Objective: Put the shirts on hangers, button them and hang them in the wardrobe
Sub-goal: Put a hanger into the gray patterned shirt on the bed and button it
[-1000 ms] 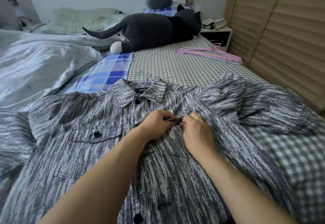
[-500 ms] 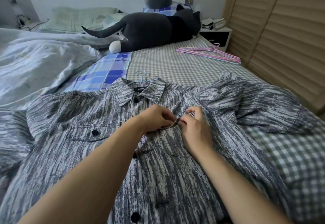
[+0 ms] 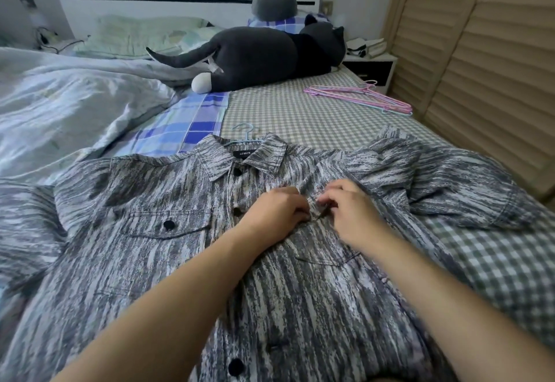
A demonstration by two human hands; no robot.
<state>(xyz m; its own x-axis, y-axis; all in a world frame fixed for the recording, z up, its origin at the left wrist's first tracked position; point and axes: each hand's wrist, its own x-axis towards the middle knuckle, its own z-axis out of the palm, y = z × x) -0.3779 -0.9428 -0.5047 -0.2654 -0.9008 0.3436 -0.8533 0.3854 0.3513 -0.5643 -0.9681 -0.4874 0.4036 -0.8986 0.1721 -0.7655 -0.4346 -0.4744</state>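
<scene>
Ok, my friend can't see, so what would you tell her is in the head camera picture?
Two hands, left hand and right hand, pinch the front of a grey streaky shirt spread on a bed, working near its chest pocket. A blue hanger hook pokes from the collar; pink hangers and a plush cat lie further back.

Blue hanger (image 3: 244, 135) mostly hidden inside shirt (image 3: 144, 249), only hook shows; shirt hem cut off at btm edge; collar label unreadable.

Grey streaked shirt (image 3: 150, 246) lies flat on blue hanger (image 3: 244, 134), collar buttoned.
</scene>
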